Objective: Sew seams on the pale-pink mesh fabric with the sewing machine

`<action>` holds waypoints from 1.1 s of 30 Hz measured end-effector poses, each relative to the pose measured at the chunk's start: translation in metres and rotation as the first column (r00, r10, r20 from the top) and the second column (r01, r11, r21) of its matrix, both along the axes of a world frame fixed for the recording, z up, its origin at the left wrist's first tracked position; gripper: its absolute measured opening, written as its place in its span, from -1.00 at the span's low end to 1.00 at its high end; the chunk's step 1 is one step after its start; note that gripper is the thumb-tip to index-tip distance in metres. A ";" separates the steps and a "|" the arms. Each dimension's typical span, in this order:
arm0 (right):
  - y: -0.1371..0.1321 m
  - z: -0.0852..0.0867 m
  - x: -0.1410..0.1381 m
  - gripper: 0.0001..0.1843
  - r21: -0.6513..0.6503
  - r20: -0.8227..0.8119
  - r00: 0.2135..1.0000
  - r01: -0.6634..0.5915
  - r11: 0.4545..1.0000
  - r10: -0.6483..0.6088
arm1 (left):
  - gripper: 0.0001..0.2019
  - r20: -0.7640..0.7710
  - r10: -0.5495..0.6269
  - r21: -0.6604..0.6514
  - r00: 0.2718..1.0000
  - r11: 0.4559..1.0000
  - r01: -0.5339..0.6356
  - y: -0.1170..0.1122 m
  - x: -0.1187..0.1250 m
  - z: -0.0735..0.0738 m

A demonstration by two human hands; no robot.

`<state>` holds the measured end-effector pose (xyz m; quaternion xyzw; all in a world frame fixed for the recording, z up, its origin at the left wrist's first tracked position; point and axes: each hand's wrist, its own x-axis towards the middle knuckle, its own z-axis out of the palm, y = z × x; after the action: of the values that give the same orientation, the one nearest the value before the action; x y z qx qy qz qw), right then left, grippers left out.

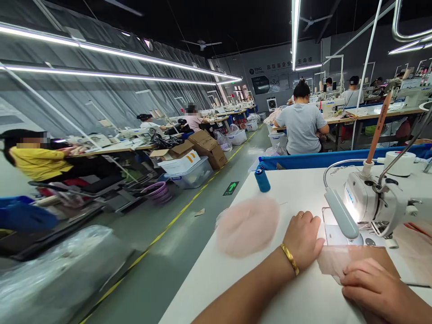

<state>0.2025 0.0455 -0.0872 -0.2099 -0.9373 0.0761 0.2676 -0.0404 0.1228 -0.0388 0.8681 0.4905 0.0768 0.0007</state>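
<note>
A white sewing machine [362, 198] stands on the right of the white table, its lamp lit over the needle plate. Sheer pink fabric [332, 261] lies just in front of that plate. My right hand [367, 288] rests on the fabric, fingers pressed together with some of it under them. Left of the plate, my left hand [302, 238], with a gold bracelet and a ring, has its fingers curled down and its thumb by the fabric's edge; its fingertips are hidden. A round pile of sheer pink pieces [248, 227] lies farther left, near a blue thread spool [262, 180].
Blue cloth [310, 157] runs along the table's far edge. A person in a grey shirt [301, 123] sits ahead with their back to me. Left of the table, an aisle has a yellow floor line [168, 225], with cardboard boxes [207, 148] and plastic bins beyond.
</note>
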 end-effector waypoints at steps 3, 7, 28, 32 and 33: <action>-0.003 0.003 -0.002 -0.83 -0.065 0.039 0.998 -0.051 0.997 0.054 | -0.93 -0.011 0.002 0.006 1.000 1.000 -0.002 0.003 0.000 -0.007; -0.008 0.010 -0.003 -0.86 -0.133 0.039 0.993 -0.106 0.985 0.112 | -0.93 -0.016 -0.039 0.012 0.999 0.999 0.039 0.004 0.003 -0.014; 0.006 -0.042 0.005 -0.55 -0.285 0.009 0.792 0.587 0.758 -0.610 | -0.89 0.264 -0.332 0.249 0.905 0.930 0.269 -0.013 0.014 -0.029; 0.007 -0.036 0.004 -0.54 -0.347 -0.029 0.787 0.570 0.745 -0.616 | -0.87 0.309 -0.444 0.349 0.841 0.876 0.334 -0.012 0.015 -0.032; 0.007 -0.032 0.003 -0.58 -0.368 -0.044 0.787 0.560 0.742 -0.616 | -0.87 0.325 -0.479 0.376 0.816 0.857 0.353 -0.013 0.016 -0.032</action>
<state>0.2053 0.0530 -0.1193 -0.5309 -0.7702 0.1629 0.3136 -0.0249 0.1102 -0.0710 0.9092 0.2579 0.3268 -0.0112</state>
